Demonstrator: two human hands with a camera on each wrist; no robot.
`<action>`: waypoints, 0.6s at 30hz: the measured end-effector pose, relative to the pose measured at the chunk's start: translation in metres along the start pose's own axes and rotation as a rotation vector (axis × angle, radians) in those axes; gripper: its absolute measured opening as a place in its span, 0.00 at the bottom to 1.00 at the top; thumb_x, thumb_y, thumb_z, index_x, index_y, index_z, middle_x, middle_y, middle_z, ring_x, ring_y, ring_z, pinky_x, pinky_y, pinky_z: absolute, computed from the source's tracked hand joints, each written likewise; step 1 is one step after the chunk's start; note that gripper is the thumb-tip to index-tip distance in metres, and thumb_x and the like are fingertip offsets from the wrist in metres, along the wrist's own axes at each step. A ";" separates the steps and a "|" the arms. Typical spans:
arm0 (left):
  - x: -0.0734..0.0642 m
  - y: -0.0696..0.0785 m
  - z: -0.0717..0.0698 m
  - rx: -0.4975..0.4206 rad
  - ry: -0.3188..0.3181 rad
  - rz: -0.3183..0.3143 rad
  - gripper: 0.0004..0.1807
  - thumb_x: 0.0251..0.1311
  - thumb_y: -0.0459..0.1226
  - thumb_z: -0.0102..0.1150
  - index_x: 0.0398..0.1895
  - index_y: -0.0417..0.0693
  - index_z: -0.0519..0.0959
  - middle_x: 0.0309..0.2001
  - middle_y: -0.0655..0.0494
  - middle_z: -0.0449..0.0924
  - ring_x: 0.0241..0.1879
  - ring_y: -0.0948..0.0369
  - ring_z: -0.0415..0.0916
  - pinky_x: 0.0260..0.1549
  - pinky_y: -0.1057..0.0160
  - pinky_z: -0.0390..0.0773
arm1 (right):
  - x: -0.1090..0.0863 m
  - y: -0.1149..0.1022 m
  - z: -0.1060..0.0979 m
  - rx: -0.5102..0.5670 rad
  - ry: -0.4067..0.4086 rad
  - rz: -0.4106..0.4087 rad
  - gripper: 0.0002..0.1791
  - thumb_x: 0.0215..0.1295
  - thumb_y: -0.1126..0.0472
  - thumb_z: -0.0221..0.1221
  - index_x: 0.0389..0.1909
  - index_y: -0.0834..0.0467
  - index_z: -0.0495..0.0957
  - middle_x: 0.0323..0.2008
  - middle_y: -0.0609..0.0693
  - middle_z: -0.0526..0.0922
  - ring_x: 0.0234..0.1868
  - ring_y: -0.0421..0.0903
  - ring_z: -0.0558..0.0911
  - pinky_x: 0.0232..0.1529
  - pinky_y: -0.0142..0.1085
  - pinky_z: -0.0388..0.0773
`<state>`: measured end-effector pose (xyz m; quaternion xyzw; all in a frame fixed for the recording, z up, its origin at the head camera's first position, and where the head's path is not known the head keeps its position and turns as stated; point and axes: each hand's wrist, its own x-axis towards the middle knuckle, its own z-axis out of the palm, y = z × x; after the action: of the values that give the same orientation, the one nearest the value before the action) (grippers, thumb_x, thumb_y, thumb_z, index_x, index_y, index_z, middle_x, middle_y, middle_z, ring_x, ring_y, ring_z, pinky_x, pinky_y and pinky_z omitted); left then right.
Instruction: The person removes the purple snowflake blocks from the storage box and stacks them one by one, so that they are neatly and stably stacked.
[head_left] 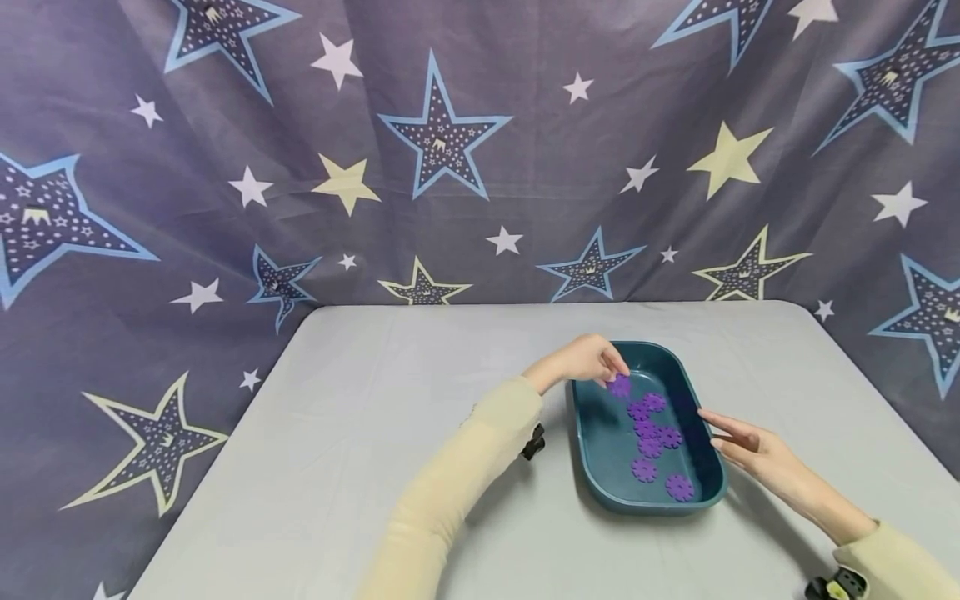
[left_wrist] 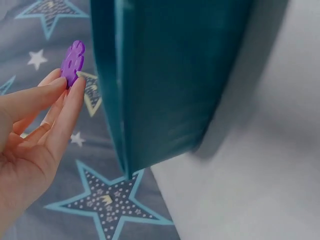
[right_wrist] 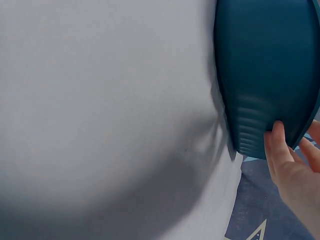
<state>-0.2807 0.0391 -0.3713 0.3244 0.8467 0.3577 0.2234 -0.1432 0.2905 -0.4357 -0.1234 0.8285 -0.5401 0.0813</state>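
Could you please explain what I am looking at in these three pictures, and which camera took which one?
There is no machine here: a person in cream sleeves works with two bare hands at a table covered in pale grey cloth, in front of a star-patterned curtain. The wide picture comes from a camera on the person's head, looking down at the hands. The other two come from cameras strapped to each wrist, so they show close, tilted views.

On the table stands a dark teal oval plastic tray holding several purple flower-shaped plastic discs. The left hand pinches one such purple disc between its fingertips over the tray's far end. The right hand, fingers mostly straight, touches the tray's outer wall, as its wrist view shows.
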 end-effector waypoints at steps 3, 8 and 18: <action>-0.006 -0.001 -0.006 -0.033 0.015 0.004 0.10 0.53 0.23 0.53 0.38 0.35 0.80 0.35 0.46 0.80 0.29 0.62 0.78 0.29 0.70 0.78 | 0.000 -0.001 0.000 -0.004 0.004 0.004 0.28 0.65 0.58 0.49 0.62 0.68 0.57 0.50 0.26 0.66 0.48 0.20 0.65 0.41 0.19 0.67; -0.017 -0.003 -0.016 -0.065 0.016 0.009 0.10 0.53 0.22 0.52 0.38 0.33 0.79 0.34 0.44 0.80 0.28 0.61 0.79 0.29 0.70 0.78 | 0.000 -0.002 0.001 -0.014 0.013 0.005 0.28 0.65 0.58 0.49 0.61 0.68 0.57 0.49 0.25 0.66 0.48 0.20 0.65 0.41 0.18 0.68; -0.041 -0.015 -0.032 -0.064 0.030 -0.004 0.10 0.53 0.23 0.53 0.38 0.34 0.80 0.33 0.45 0.80 0.28 0.60 0.79 0.29 0.69 0.78 | 0.001 -0.001 -0.001 -0.031 0.009 0.013 0.28 0.64 0.57 0.49 0.62 0.67 0.57 0.50 0.26 0.65 0.49 0.20 0.64 0.41 0.19 0.67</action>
<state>-0.2781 -0.0130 -0.3558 0.3102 0.8388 0.3888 0.2217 -0.1438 0.2903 -0.4343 -0.1169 0.8379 -0.5273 0.0791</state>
